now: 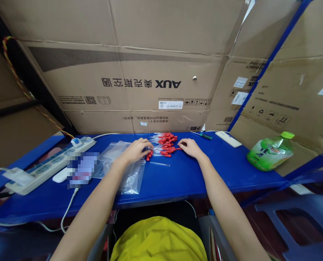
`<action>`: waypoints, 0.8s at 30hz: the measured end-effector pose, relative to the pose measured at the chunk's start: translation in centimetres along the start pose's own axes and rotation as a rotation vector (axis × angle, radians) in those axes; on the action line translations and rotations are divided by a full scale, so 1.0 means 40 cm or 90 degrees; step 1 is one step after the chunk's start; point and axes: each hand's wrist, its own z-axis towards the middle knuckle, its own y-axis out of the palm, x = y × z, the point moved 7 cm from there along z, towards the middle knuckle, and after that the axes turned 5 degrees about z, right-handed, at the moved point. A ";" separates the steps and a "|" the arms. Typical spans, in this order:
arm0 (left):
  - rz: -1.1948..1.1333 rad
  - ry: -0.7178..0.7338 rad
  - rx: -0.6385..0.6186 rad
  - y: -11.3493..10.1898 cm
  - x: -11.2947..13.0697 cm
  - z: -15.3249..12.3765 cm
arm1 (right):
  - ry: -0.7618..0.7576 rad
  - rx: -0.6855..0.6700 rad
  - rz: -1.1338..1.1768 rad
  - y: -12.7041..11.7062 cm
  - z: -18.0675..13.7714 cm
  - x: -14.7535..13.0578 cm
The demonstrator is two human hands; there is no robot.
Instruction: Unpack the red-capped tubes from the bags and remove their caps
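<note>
A pile of small red pieces (167, 144) lies on the blue shelf (177, 177), mixed with thin clear tubes or bags. My left hand (136, 149) rests at the pile's left edge, fingers curled and touching the nearest red pieces. My right hand (190, 146) sits at the pile's right edge with fingers bent together near a red piece. What either hand pinches is too small to make out. A stack of clear plastic bags (125, 170) lies under my left forearm.
A white power strip (49, 165) with a plug lies at the left. A green-handled screwdriver (205, 136) and a white remote-like object (228, 139) lie at the back right. A green drink bottle (271, 152) lies on its side at far right. Cardboard boxes (139, 83) wall the back.
</note>
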 end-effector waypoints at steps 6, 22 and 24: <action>-0.001 -0.008 0.006 0.003 -0.004 0.007 | -0.060 0.076 -0.047 -0.011 0.008 -0.035; -0.010 0.006 0.132 -0.061 0.047 0.013 | -0.257 0.029 -0.027 0.070 -0.025 -0.229; 0.032 0.009 0.125 -0.056 0.067 0.017 | -0.258 0.047 -0.040 0.070 -0.025 -0.231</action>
